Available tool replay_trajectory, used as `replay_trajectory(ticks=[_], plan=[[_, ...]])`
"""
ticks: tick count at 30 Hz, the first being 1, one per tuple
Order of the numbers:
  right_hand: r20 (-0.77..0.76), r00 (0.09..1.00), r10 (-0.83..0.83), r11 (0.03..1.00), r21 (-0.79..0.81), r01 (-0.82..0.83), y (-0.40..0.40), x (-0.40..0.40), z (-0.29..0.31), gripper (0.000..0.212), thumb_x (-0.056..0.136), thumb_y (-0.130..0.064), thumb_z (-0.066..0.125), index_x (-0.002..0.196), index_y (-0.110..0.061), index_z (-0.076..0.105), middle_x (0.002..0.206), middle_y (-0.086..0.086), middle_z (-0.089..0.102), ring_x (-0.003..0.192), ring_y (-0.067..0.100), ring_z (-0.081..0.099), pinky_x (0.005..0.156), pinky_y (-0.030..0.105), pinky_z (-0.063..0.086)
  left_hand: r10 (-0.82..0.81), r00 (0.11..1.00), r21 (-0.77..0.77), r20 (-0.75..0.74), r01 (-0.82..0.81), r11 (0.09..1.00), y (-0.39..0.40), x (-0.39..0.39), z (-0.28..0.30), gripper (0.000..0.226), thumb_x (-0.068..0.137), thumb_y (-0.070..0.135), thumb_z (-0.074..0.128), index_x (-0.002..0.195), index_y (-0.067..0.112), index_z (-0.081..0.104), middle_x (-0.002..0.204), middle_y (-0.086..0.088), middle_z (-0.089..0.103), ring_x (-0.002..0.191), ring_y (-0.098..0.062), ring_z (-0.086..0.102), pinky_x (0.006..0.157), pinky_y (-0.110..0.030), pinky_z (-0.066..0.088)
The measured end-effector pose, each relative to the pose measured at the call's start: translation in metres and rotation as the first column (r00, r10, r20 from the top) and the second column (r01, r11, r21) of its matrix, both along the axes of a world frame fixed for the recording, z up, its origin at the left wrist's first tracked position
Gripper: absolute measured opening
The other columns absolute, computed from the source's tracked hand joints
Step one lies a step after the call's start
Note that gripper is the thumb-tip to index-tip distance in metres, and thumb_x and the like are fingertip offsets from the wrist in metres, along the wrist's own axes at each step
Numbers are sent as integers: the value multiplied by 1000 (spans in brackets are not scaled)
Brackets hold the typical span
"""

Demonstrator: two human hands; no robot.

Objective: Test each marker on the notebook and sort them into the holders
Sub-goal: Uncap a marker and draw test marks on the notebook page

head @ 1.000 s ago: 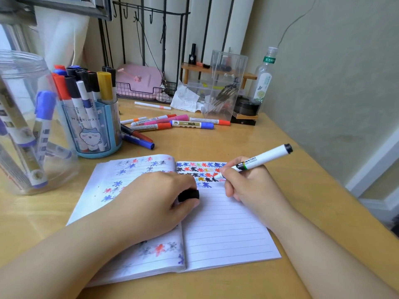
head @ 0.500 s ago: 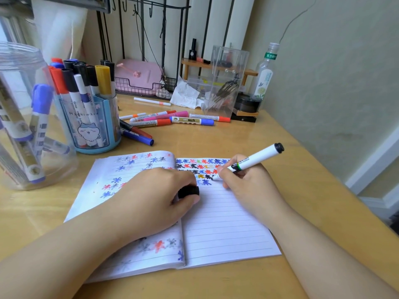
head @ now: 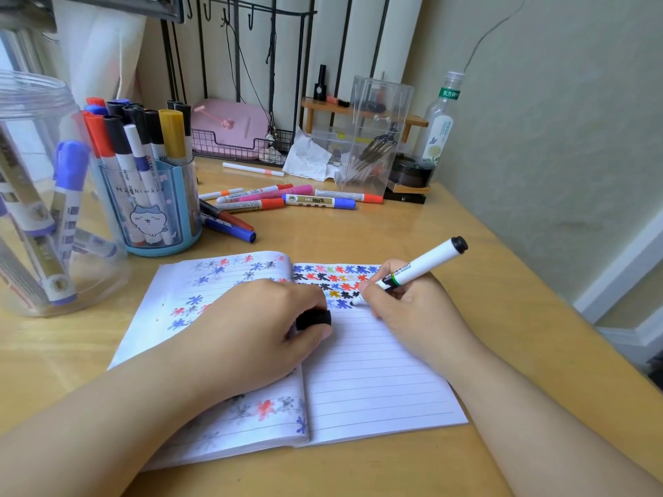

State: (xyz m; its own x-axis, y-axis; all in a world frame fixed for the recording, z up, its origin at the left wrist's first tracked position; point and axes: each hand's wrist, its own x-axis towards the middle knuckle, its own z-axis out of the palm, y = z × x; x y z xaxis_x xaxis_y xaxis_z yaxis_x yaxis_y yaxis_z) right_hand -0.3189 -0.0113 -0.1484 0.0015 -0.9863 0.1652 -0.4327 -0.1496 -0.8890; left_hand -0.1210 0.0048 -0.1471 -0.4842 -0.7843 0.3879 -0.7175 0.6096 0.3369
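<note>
Head view, the only one. An open notebook [head: 358, 382] is seen flat on the wooden desk [head: 502, 281], and all places below are given relative to it. A white marker [head: 412, 272] with a black end is gripped by the right hand [head: 405, 306], fingers curled round the barrel; its tip is set on the notebook's right page, at the end of the lowest row of coloured star marks [head: 333, 281]. A black cap [head: 313, 319] is pinched in the left hand [head: 258, 328], which rests across the notebook's centre fold. Beyond the notebook's upper left corner a blue holder [head: 161, 224] is seen packed with upright markers; further left of it a clear jar [head: 46, 209] is seen with a few markers inside. Behind the notebook, loose markers [head: 287, 199] lie in a cluster on the desk. Step in hand is judged to be the test stroke for this marker. Next, judged: the tip is to be lifted, the cap pressed back on squarely, and the marker dropped into one holder according to whether ink is laid; which holder takes which sort cannot be told.
</note>
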Motion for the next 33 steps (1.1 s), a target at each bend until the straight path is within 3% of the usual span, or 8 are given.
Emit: replay_trajectory(ticks=[8, 14, 17, 19, 22, 26, 33], plan=[[-1, 999, -32, 999, -13, 32, 2, -1, 2, 15, 88, -12, 58, 77, -4, 51, 43, -12, 36, 40, 6, 26, 38, 17, 22, -1, 1000, 13, 3, 1, 1000, 0, 0, 0, 34, 79, 51, 40, 93, 29, 60, 74, 11, 60, 64, -8, 51, 61, -33, 47], [53, 998, -20, 1000, 11, 19, 2, -1, 2, 16, 87, -10, 58, 75, -4, 51, 47, -4, 38, 41, 10, 25, 39, 18, 21, -12, 999, 19, -36, 13, 1000, -1, 2, -1, 24, 85, 46, 46, 95, 30, 60, 66, 17, 56, 64, -4, 51, 57, -27, 43], [188, 982, 3, 1000, -6, -2, 5, -1, 7, 14, 87, -12, 63, 76, -13, 54, 52, -2, 44, 47, 10, 31, 42, 19, 23, -20, 992, 58, -125, 28, 998, 0, 1, 2, 10, 92, 40, 47, 91, 35, 54, 70, 27, 53, 66, 4, 49, 54, -18, 33], [319, 944, 80, 997, -26, -76, 9, -2, 14, 14, 83, -12, 69, 79, -13, 56, 51, -9, 48, 47, 6, 36, 43, 16, 27, -23, 981, 78, -194, 38, 996, 0, 1, 4, 12, 92, 45, 38, 87, 40, 48, 79, 25, 54, 73, 2, 50, 62, -19, 37], [453, 875, 168, 985, -48, -164, 19, -1, 26, 11, 74, -19, 61, 80, -10, 61, 55, 0, 53, 47, 9, 38, 44, 17, 31, -35, 970, 64, -242, 52, 997, -1, 1, 5, 12, 89, 46, 33, 82, 43, 43, 84, 21, 52, 79, 1, 50, 70, -17, 38], [463, 862, 206, 978, -59, -202, 27, 5, 32, 19, 75, -23, 52, 78, -7, 61, 55, 7, 56, 46, 11, 39, 45, 17, 34, -43, 961, 58, -273, 61, 996, -1, 1, 5, 17, 90, 47, 32, 88, 37, 47, 86, 15, 53, 80, -3, 50, 72, -20, 39], [458, 859, 227, 972, -56, -227, 32, 8, 32, 15, 73, -24, 59, 72, -12, 50, 55, 8, 57, 44, 11, 40, 45, 17, 35, -140, 938, 56, -318, 166, 985, 3, -2, 10, 23, 89, 52, 36, 95, 36, 51, 81, 13, 53, 71, -7, 50, 63, -17, 39]])
